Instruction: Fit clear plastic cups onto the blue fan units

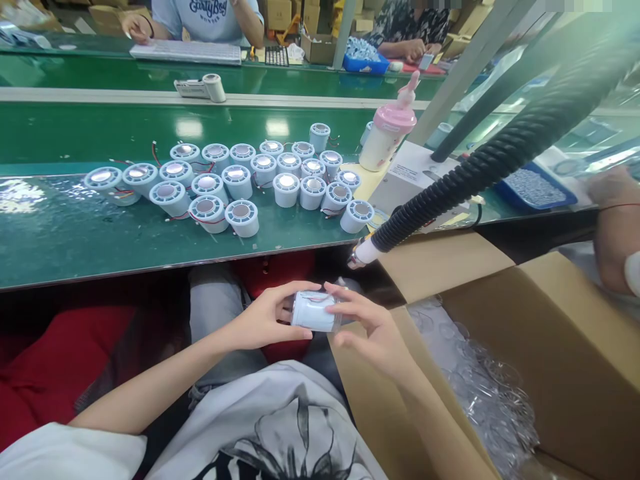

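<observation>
Above my lap, a light-blue cylindrical part lies sideways between my hands. My left hand grips its left end, thumb below and fingers above. A clear plastic cover surrounds its right end, and thin wires show along the top of the part. My right hand has its fingertips on the cover from the right and above. On the green bench ahead stand several similar light-blue cylindrical parts, with round silvery centres and red and dark wires.
To my right an open cardboard box holds many clear plastic covers. A black flexible hose hangs over the bench edge. A pink-lidded bottle stands behind a white box. Other people sit across the bench.
</observation>
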A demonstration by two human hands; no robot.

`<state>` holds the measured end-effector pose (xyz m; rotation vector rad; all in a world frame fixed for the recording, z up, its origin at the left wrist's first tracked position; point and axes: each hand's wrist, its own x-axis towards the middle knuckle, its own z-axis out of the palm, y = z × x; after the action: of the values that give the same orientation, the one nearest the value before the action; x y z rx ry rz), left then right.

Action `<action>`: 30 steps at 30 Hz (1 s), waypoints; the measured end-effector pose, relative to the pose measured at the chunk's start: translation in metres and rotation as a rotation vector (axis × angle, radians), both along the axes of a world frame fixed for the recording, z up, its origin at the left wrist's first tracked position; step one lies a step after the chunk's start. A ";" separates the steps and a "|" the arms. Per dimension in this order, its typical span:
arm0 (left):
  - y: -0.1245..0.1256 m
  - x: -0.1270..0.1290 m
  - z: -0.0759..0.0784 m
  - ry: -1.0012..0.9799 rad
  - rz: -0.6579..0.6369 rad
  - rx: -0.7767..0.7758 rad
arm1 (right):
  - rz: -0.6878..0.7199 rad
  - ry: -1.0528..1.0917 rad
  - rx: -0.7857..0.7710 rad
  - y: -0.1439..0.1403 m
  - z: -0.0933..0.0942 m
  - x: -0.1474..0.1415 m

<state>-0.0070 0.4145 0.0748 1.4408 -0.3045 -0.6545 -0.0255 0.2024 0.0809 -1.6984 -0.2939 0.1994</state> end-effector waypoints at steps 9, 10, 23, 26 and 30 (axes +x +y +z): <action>0.010 -0.001 0.013 -0.036 -0.111 0.054 | 0.111 -0.146 -0.166 -0.007 0.005 -0.008; 0.010 -0.001 0.015 -0.085 -0.117 0.069 | 0.120 -0.087 -0.130 -0.007 0.006 -0.008; 0.013 -0.003 0.021 -0.379 -0.117 0.105 | 0.127 0.313 0.162 -0.003 0.013 -0.009; 0.013 -0.002 0.021 -0.413 -0.122 0.119 | 0.122 0.399 0.222 -0.002 0.012 -0.008; 0.014 -0.003 0.023 -0.381 -0.126 0.107 | 0.106 0.483 0.277 0.001 0.012 -0.007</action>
<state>-0.0100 0.4287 0.0974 1.6572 -0.6704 -0.4990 -0.0328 0.2030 0.0930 -1.3131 -0.0456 0.6079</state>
